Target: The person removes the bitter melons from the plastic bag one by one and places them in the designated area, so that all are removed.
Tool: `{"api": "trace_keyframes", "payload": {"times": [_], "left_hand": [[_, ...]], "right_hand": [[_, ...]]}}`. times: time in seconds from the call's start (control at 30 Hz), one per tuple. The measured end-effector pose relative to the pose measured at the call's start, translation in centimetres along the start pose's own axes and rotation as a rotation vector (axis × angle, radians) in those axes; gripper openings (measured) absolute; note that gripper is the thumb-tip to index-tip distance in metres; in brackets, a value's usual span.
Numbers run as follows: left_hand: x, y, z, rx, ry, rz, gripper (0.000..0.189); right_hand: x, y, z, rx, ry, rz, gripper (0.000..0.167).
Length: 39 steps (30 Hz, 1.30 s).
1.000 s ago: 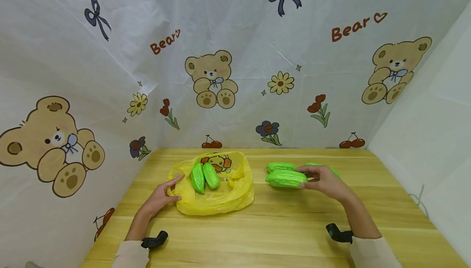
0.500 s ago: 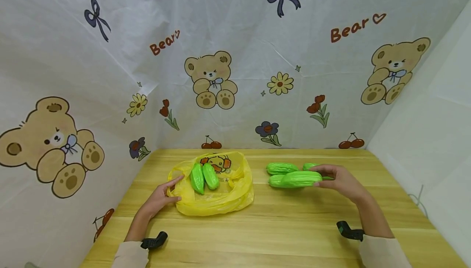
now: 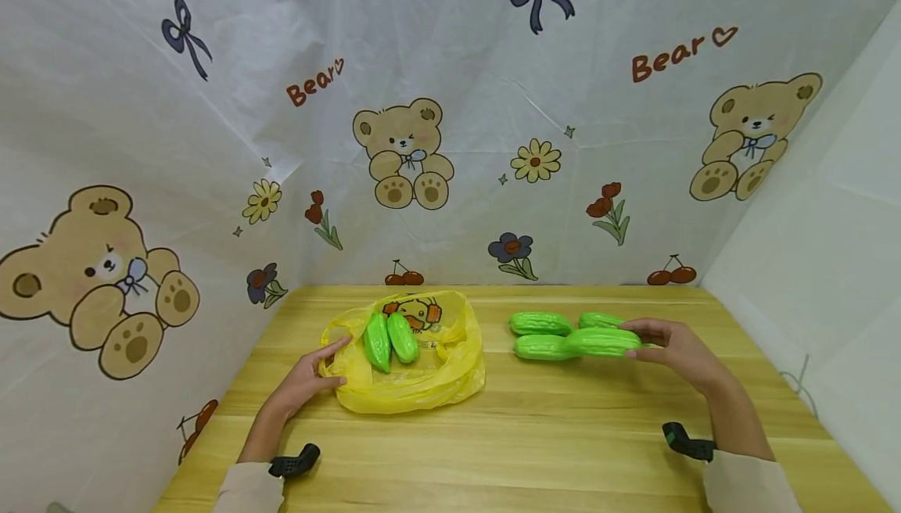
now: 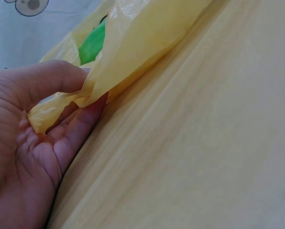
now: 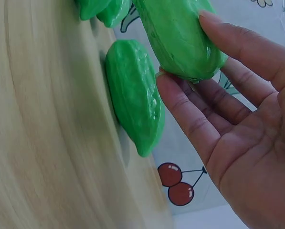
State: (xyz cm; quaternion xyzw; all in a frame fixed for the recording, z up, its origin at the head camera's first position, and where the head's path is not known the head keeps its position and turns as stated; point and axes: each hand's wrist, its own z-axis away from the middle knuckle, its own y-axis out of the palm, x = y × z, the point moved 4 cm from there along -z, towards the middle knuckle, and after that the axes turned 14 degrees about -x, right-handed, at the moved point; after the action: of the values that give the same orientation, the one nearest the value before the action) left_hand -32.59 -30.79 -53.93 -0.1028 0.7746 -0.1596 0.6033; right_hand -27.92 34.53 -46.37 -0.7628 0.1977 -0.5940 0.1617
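My right hand [image 3: 679,350] grips a bright green bitter melon [image 3: 603,342] by its right end, thumb on one side and fingers on the other. In the right wrist view that melon [image 5: 183,40] is raised off the tabletop. Three more lie close by: a back-left bitter melon [image 3: 539,323], a front-left bitter melon [image 3: 542,347], and a back-right bitter melon [image 3: 598,320] partly hidden behind the held one. My left hand [image 3: 307,378] pinches the near-left edge of a yellow plastic bag [image 3: 415,398]. Inside the spread bag are two bitter melons [image 3: 378,342], side by side.
The wooden table [image 3: 457,458] meets a white printed cloth [image 3: 479,208] at the back and left. A white wall [image 3: 831,263] stands along the right, with a thin cable [image 3: 802,384] near the table's right edge.
My right hand has moved to the right with the bitter melon, uncovering the front-left one on the table. My left hand and the bag have stayed put.
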Motion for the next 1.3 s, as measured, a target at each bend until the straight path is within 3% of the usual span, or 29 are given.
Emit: {"api": "trace_keyframes", "payload": {"times": [0.33,0.47,0.87,1.07,1.3], "left_hand": [[0.0,0.0,0.0,0.008,0.012,-0.013,0.078],[0.0,0.0,-0.1,-0.001,-0.012,-0.002,0.079],[-0.1,0.1,0.1,0.001,0.029,-0.009,0.077],[0.2,0.1,0.0,0.0,-0.023,-0.002,0.079],[0.3,0.0,-0.1,0.004,-0.009,-0.006,0.079]], "right_hand": [[-2.1,-1.5,0.3,-0.031,0.037,-0.025,0.051],[-2.6,-1.8,0.4,-0.036,0.06,-0.027,0.053],[-4.3,-2.0,0.7,-0.061,0.106,-0.006,0.055],[-5.0,-1.9,0.5,-0.068,0.119,0.002,0.057],[-5.3,-1.6,0.5,-0.069,0.14,0.017,0.059]]}}
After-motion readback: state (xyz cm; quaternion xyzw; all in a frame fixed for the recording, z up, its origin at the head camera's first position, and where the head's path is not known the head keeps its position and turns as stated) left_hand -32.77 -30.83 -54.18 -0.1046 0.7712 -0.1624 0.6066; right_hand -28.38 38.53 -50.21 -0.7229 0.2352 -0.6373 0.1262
